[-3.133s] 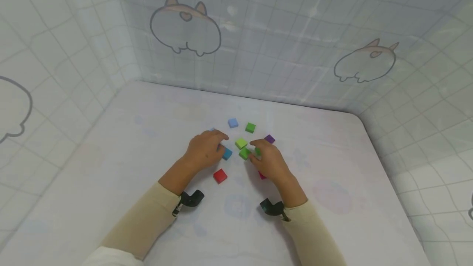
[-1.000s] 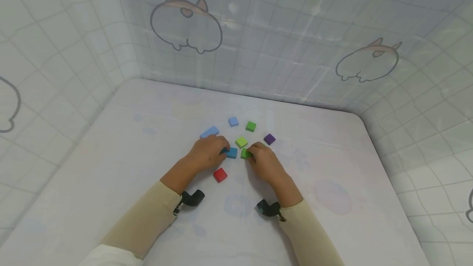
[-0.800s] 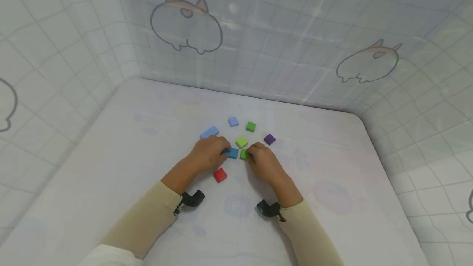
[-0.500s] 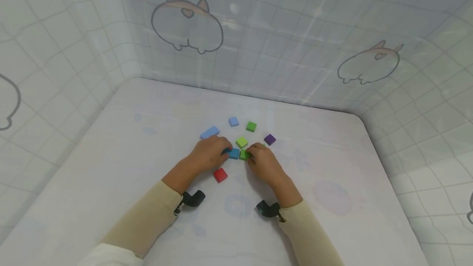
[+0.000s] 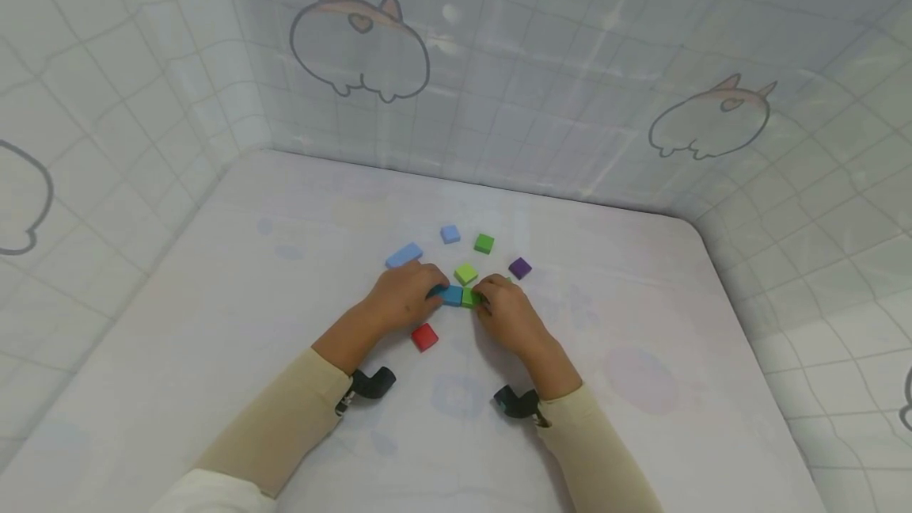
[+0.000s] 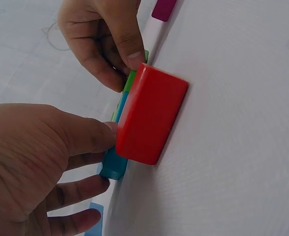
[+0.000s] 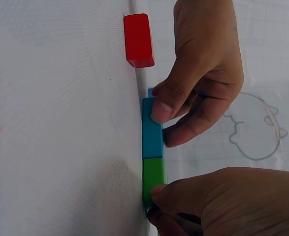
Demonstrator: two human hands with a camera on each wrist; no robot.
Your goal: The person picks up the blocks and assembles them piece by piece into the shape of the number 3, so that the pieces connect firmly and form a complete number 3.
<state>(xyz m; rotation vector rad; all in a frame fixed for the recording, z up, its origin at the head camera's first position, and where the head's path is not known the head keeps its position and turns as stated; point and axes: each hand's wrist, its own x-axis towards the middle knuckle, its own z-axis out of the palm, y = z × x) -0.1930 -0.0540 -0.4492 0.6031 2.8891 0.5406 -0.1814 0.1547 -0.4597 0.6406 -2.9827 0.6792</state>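
Note:
My left hand (image 5: 402, 291) pinches a blue rectangular block (image 7: 152, 135) between thumb and fingers, low on the tabletop. Opposite it, my right hand (image 5: 514, 313) pinches a green block (image 7: 153, 176) the same way. The two blocks lie end to end in one line, and their facing ends meet in the right wrist view. Just behind them sits a lime-green block (image 5: 466, 274). A red block (image 5: 424, 337) lies nearer to me, in front of the left hand; it looms large in the left wrist view. Part of another green block behind the right hand is hidden.
Farther back lie a long light-blue block (image 5: 404, 255), a small light-blue block (image 5: 450, 234), a green block (image 5: 484, 244) and a purple block (image 5: 520, 267). A magenta block (image 6: 164, 9) shows beyond the right hand. Patterned curtain walls (image 5: 534, 101) enclose the white tabletop (image 5: 321, 196).
Both hands, loose over the blocks at first, have taken hold of the blue and green blocks. The blue block has slid right and the green slightly left, closing the gap between them.

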